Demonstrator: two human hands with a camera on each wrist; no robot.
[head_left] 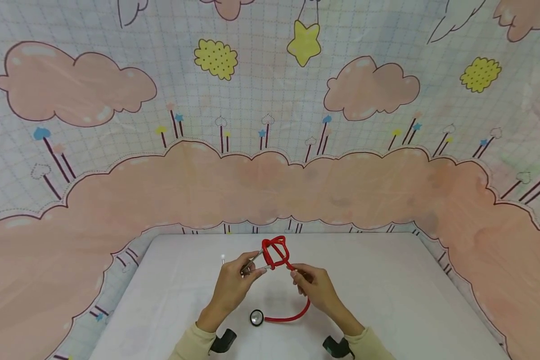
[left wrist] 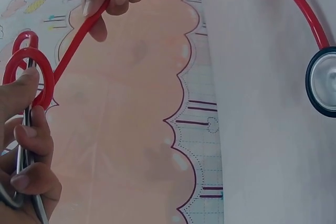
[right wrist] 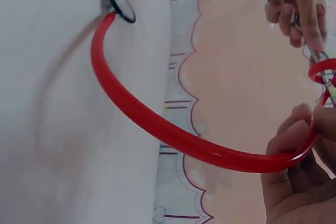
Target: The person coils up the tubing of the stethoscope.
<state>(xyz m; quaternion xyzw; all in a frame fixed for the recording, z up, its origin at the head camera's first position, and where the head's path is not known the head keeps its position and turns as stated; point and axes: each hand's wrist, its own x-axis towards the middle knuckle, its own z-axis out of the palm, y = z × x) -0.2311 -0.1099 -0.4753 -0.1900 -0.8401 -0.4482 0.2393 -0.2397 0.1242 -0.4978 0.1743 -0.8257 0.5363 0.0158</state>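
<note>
A stethoscope with red tubing is held up by both hands over the table. My left hand (head_left: pixel 233 282) grips its metal ear tubes (left wrist: pixel 23 156), thumb and fingers curled round them. Red tubing is looped around the metal in a coil (head_left: pixel 276 252) above and between the hands. To the right, my right hand (head_left: pixel 316 286) pinches the tubing (right wrist: pixel 173 140) just below that coil. From there the tube curves down and back left to the round chest piece (head_left: pixel 257 318), whose silver face and black rim show in the head view. Fingers partly hide the ear tubes.
A white table (head_left: pixel 171 280) lies under the hands. Behind it hangs a cloth backdrop (head_left: pixel 261 190) printed with clouds and stars. Black wrist devices (head_left: pixel 223 341) sit at both sleeve cuffs.
</note>
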